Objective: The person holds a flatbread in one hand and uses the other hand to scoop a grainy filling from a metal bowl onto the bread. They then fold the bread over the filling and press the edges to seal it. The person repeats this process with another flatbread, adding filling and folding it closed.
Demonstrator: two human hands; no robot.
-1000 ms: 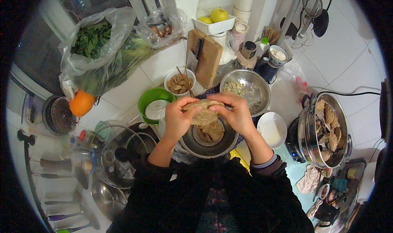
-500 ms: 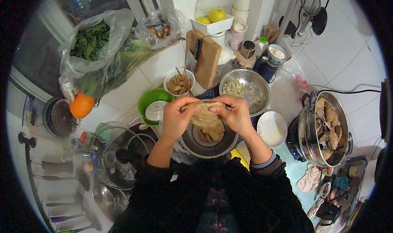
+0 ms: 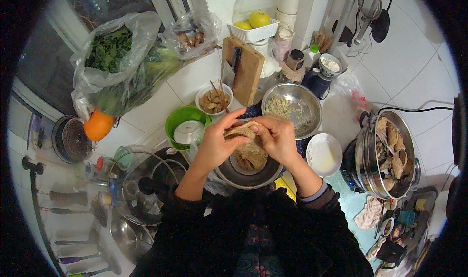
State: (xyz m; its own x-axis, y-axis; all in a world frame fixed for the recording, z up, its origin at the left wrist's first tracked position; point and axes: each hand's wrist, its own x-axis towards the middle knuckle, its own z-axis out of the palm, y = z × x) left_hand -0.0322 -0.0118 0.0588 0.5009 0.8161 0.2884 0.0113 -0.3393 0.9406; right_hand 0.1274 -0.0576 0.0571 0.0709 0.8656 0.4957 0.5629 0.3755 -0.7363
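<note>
My left hand [image 3: 214, 143] and my right hand [image 3: 278, 138] meet over a round metal bowl [image 3: 249, 175] and both pinch a flat tan piece of dough [image 3: 242, 131] folded between the fingers. More brownish dough [image 3: 252, 155] lies in the bowl right beneath. A steel bowl of pale chopped filling [image 3: 291, 106] stands just beyond my right hand. A small white bowl with brown pieces and chopsticks [image 3: 213, 99] sits beyond my left hand.
A green bowl holding a white cup [image 3: 186, 127] is on the left. A white dish [image 3: 324, 154] and a steamer pot with filled pieces [image 3: 388, 155] stand on the right. A wooden board [image 3: 243, 71], bagged greens [image 3: 117, 67], an orange [image 3: 98, 125] and a glass lid [image 3: 146, 184] surround the spot.
My hands stay over the bowl with the dough. The fingers have shifted slightly along its edge, pinching it closer together.
</note>
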